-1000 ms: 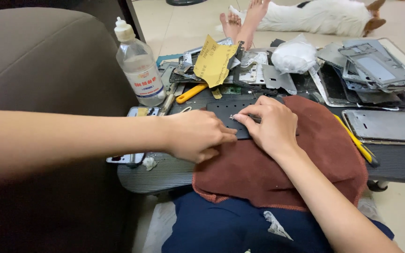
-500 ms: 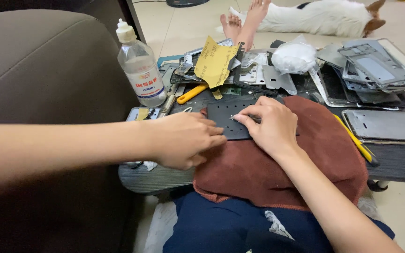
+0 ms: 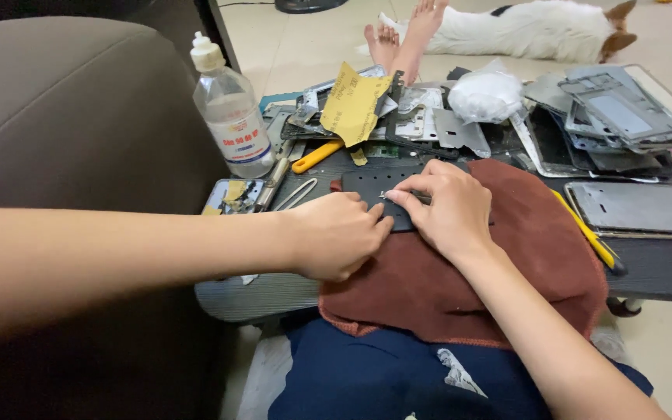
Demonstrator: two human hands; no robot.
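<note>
The clear plastic bottle with a white cap [image 3: 229, 117] stands near the far left corner of the low grey table [image 3: 258, 295]. The left hand [image 3: 334, 237] is curled, pressing the near left edge of the flat dark rectangular panel [image 3: 371, 190]. The panel lies on the reddish-brown cloth [image 3: 468, 272], its long side running left to right. The right hand [image 3: 449, 206] pinches what may be a thin metal tool at its top.

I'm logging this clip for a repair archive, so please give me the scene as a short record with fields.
Setting: low work board beside a brown sofa
Left hand: rests on the edge of the dark flat panel, fingers curled
Right hand: pinches a thin metal tool against the panel
Under the panel: reddish-brown cloth
Nearby: clear plastic bottle, yellow-handled tool, metal frames
Background: white dog lying on the floor
</note>
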